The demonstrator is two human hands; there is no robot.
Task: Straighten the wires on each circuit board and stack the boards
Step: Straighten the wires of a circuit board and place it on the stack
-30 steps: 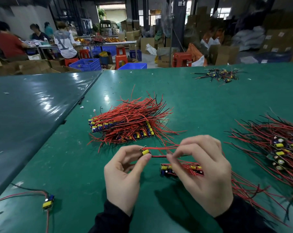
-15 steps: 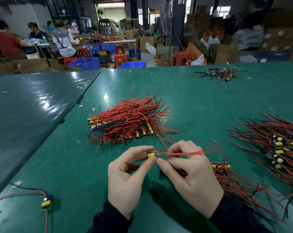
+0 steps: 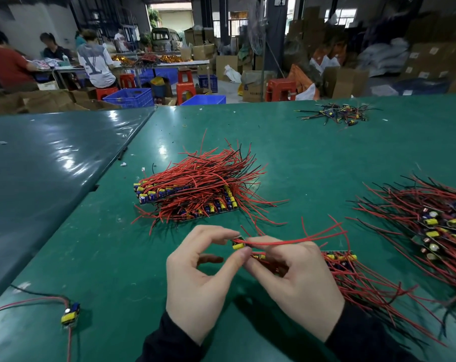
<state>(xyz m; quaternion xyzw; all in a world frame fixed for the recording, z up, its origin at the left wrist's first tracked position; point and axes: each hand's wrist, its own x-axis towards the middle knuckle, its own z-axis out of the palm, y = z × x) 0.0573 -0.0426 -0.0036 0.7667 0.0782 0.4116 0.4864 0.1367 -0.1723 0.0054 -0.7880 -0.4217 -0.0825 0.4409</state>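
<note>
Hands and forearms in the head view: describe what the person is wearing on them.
Both hands, left hand and right hand, are bare: no gloves, rings or watch show. Each wrist disappears into a long dark sleeve, left sleeve and right sleeve, plain with no visible markings.

Two hands, the left hand (image 3: 195, 278) and right hand (image 3: 297, 280); four wired-board heaps; one loose board (image 3: 70, 312) near left; three red stools.

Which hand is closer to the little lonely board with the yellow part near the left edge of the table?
Left. The left hand is nearer the lone board, which lies off to its left; the right hand is farther right.
</note>
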